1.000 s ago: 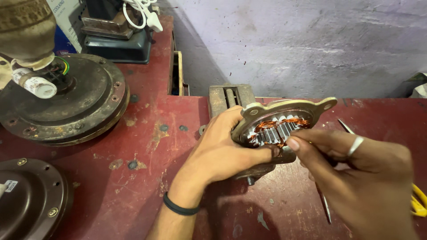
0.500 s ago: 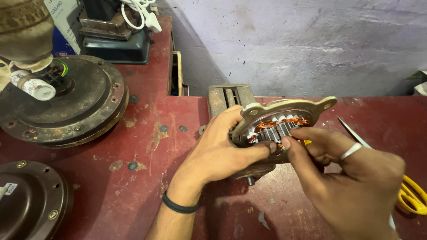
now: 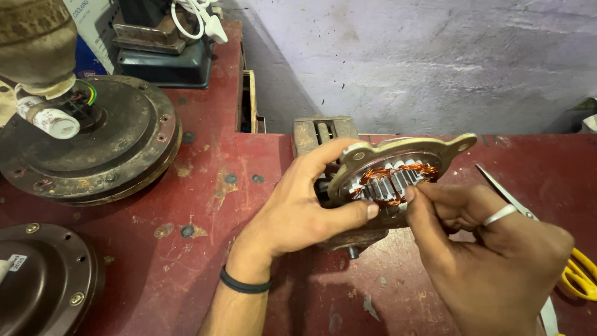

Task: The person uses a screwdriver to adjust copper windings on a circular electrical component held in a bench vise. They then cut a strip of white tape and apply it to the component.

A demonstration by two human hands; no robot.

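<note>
A small motor stator [image 3: 398,168] with a tan metal flange and copper windings stands tilted on the red workbench [image 3: 205,186], in the middle of the head view. My left hand [image 3: 298,208] grips its left side, thumb along the lower rim. My right hand [image 3: 479,249], with a ring on one finger, pinches at the copper coils with its fingertips. What it holds between the fingertips is too small to see.
Yellow-handled scissors [image 3: 559,255] lie at the right, partly under my right hand. A large round fan motor housing [image 3: 106,149] sits at the left, a dark round cover [image 3: 43,280] at the lower left, a dark machine [image 3: 161,50] at the back.
My right hand has shifted slightly left and up, bringing its fingertips onto the windings. My left hand keeps the same grip on the stator.
</note>
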